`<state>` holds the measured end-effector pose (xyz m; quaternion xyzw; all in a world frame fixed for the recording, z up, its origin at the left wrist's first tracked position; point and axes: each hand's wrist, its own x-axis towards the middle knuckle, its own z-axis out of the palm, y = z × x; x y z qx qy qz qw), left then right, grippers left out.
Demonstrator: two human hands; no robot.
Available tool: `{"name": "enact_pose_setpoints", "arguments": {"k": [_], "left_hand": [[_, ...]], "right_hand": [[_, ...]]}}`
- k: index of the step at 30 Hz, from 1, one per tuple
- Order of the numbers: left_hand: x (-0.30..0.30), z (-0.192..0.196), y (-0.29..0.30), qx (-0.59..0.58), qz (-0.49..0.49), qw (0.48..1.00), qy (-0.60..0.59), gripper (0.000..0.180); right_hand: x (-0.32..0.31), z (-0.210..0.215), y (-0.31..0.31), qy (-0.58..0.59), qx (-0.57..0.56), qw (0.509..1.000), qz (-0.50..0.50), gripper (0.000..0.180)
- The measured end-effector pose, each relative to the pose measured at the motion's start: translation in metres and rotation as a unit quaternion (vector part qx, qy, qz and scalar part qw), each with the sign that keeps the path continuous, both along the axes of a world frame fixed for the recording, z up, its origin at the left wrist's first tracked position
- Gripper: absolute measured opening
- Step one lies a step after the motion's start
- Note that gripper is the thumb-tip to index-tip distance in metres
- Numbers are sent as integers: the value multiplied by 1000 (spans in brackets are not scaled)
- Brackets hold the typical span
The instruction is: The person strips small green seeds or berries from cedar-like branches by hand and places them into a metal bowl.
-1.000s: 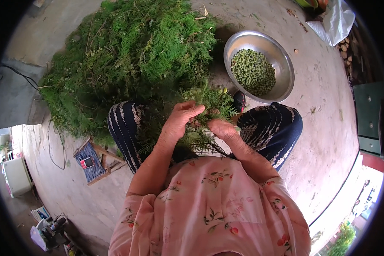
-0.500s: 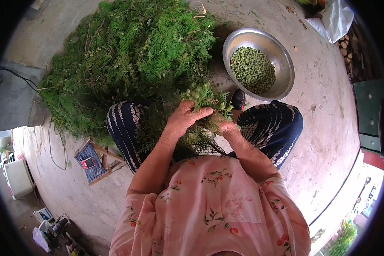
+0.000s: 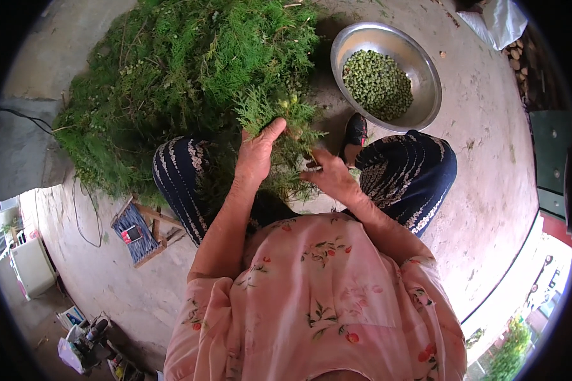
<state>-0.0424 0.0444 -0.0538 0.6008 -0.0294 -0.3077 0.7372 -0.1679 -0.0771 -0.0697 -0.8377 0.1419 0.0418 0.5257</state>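
My left hand [image 3: 255, 154] grips a leafy green sprig [image 3: 279, 117] held up over my lap, thumb raised against the foliage. My right hand [image 3: 327, 178] pinches the lower part of the same sprig, fingers closed on it. A big heap of feathery green branches [image 3: 171, 70] covers the ground in front of my knees. To the right of the heap stands a round metal bowl [image 3: 426, 105] partly filled with small green seed balls [image 3: 376, 84].
My knees in dark patterned trousers [image 3: 413, 174] flank the sprig, one dark shoe [image 3: 354, 130] near the bowl. A small wooden stool [image 3: 140, 228] stands at left. A white bag [image 3: 499, 22] lies top right. Concrete ground [image 3: 483, 165] surrounds me.
Both hands have lifted the sprig forward and up from my lap toward the heap; the left hand has slid higher on the foliage.
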Motion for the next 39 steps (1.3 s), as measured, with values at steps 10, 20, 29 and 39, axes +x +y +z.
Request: {"name": "enact_pose_setpoints", "arguments": {"k": [10,20,29,39], "left_hand": [[-12,10,-22,-24,15,999,-16,30],[-38,17,-15,-5,24,999,-26,25],[-33,17,-13,-26,34,999,-23,17],[-43,-2,-9,99,-28,995,8,23]], "right_hand": [[-12,-65,15,-116,-101,988,23,19],[-7,-54,12,118,1,978,172,26],[-4,-10,-47,-55,273,936,-217,15],[5,13,-27,-249,61,957,-136,21]]}}
